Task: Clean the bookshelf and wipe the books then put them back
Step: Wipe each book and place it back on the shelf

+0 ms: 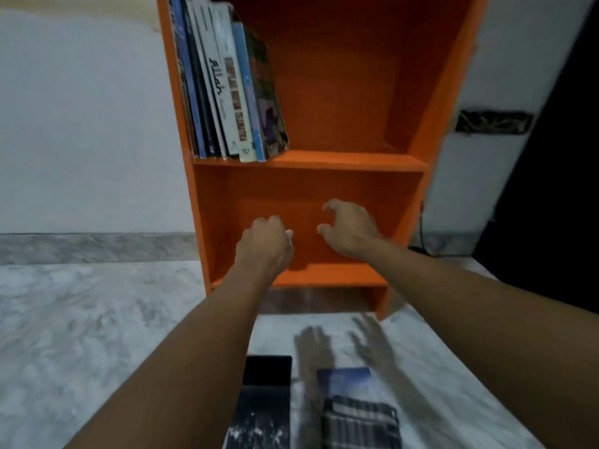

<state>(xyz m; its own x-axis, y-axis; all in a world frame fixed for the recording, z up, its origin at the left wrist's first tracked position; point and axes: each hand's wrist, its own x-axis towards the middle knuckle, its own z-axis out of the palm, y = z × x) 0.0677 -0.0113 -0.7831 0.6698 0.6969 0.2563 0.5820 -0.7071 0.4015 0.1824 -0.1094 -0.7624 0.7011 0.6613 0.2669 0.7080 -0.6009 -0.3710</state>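
Note:
An orange bookshelf (343,162) stands against the wall. Several books (227,89) lean at the left of its upper shelf. Both my hands reach into the bare lower compartment. My left hand (264,243) has its fingers curled in with nothing visible in it. My right hand (350,228) is held apart from it, fingers bent and spread, holding nothing. On the floor near me lie a dark book (262,403), a blue book (343,379) and a striped cloth (359,422) lying on the blue book.
The floor is pale marble (97,335) with a grey skirting along the white wall. A dark doorway or curtain (557,205) is at the right, with a black cable (421,234) beside the shelf.

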